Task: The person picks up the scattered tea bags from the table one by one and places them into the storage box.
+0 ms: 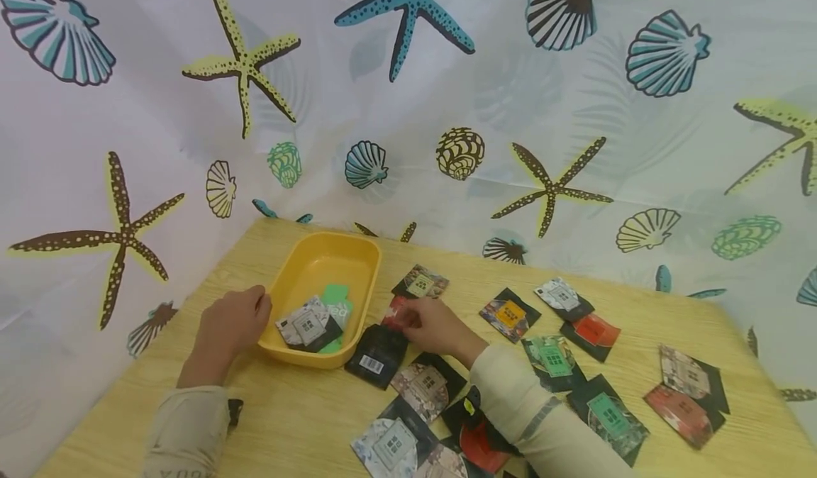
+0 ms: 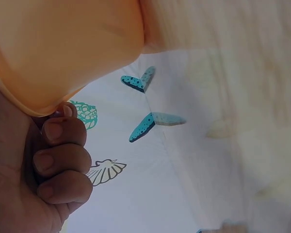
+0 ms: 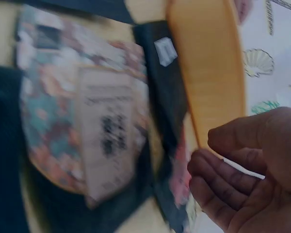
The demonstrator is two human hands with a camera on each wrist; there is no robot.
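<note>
At the left side of the yellow plastic tub [image 1: 338,269], my left hand [image 1: 232,325] grips the rim, and its curled fingers [image 2: 63,160] show from below in the left wrist view. Inside the tub lie a grey-white patterned square packet [image 1: 305,325] and green pieces [image 1: 335,293]. My right hand [image 1: 437,328] is low over a red packet [image 1: 392,311] and a black packet with a barcode label [image 1: 376,354], just right of the tub. In the right wrist view a gap shows between its thumb and bent fingers, with nothing held there.
Several square packets lie about the wooden table [image 1: 281,414], among them a brown-patterned one [image 1: 428,386], an orange-labelled one [image 1: 509,315] and a green-labelled one [image 1: 609,414]. Behind hangs a white curtain [image 1: 408,116] with shells and starfish.
</note>
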